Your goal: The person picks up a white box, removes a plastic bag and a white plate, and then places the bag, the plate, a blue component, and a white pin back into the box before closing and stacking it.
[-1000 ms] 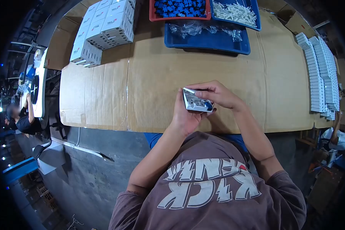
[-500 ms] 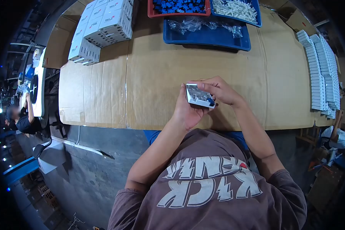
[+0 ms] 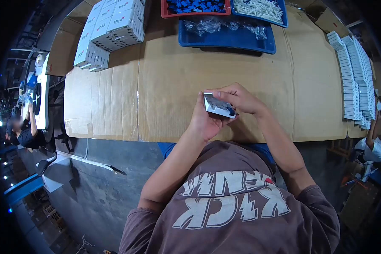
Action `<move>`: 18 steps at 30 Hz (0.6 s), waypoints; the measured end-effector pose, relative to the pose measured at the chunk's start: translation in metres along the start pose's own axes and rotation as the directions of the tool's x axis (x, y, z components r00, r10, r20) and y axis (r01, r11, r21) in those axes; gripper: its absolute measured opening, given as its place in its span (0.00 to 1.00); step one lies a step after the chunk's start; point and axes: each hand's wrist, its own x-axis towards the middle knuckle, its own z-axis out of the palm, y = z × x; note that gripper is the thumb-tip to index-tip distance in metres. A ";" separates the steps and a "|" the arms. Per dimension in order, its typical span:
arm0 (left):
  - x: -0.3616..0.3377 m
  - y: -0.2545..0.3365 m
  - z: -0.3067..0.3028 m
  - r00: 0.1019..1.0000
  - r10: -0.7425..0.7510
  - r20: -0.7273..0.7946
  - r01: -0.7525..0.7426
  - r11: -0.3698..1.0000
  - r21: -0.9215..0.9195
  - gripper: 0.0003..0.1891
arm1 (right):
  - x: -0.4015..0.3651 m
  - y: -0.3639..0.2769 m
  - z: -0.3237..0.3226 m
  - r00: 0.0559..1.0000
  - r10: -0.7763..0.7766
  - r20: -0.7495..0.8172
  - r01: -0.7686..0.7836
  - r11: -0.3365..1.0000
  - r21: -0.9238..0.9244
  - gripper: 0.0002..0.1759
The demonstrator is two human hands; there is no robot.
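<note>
I hold a small white open box (image 3: 217,106) with a blue part and a clear bag inside it, just above the near edge of the cardboard-covered table (image 3: 165,84). My left hand (image 3: 204,122) cups the box from below and the left. Over its top and right end curl the fingers of my right hand (image 3: 237,99), fingertips on its upper rim.
At the far edge stand a red tray of blue parts (image 3: 195,7), a blue tray of white parts (image 3: 260,10) and a blue tray of clear bags (image 3: 226,34). White boxes (image 3: 110,29) are stacked far left. Flat white cartons (image 3: 353,80) lie in rows at right. Other people work at both sides.
The box and both hands have shifted slightly up and away from me, and the box has tilted a little. My grip is unchanged.
</note>
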 end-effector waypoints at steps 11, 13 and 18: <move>-0.004 -0.003 0.000 0.996 0.079 -0.038 -0.078 0.997 0.030 0.38 | -0.005 0.003 0.011 0.997 -0.060 0.040 0.060 0.998 -0.002 0.29; -0.013 -0.006 0.007 0.985 0.148 -0.088 -0.140 0.986 0.096 0.38 | -0.010 0.003 0.018 0.991 -0.131 0.004 0.131 0.990 -0.047 0.30; -0.029 -0.009 0.019 0.952 0.285 -0.109 -0.254 0.939 0.233 0.38 | -0.023 -0.004 0.023 0.957 -0.284 0.066 0.289 0.953 -0.093 0.38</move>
